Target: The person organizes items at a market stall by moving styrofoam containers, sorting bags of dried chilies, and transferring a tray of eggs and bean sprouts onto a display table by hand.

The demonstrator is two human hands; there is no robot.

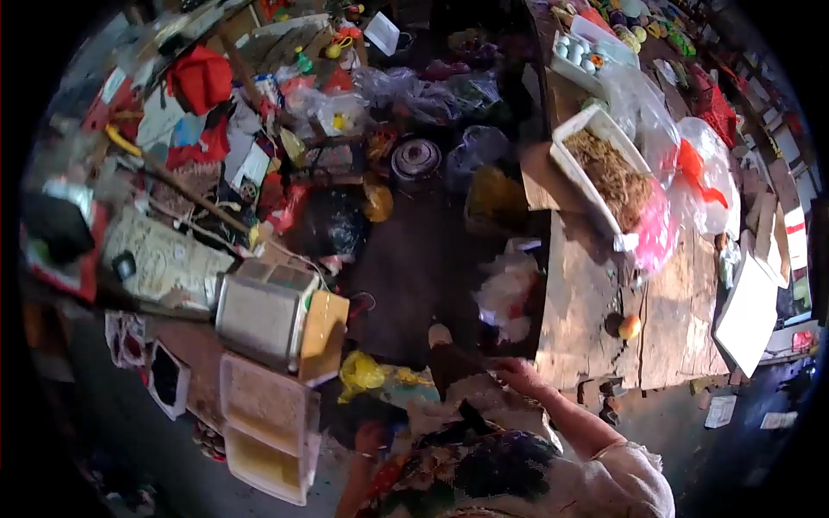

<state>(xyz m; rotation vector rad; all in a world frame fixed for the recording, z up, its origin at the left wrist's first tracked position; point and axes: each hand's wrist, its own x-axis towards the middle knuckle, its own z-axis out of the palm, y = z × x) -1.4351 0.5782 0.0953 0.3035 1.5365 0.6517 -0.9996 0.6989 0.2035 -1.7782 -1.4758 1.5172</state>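
My right hand (518,377) is held in front of my body near the left edge of the wooden table (579,293). Its fingers point left, loosely apart, and nothing shows in them. Down in shadow at my left side, my left hand (370,439) looks curled against a dark object (393,423) with a bluish edge, whose kind I cannot make out. A yellow plastic bag (361,375) lies just beyond that hand. One shoe tip (439,335) shows on the dark floor ahead.
Table: a white foam box of brown fibrous stuff (609,173), a tray of eggs (580,56), plastic bags (704,173), an apple (629,327). Left: a metal-topped box (263,311), clear plastic bins (268,432), a long stick (186,186). Ahead, a black bag (332,224) edges the walkway.
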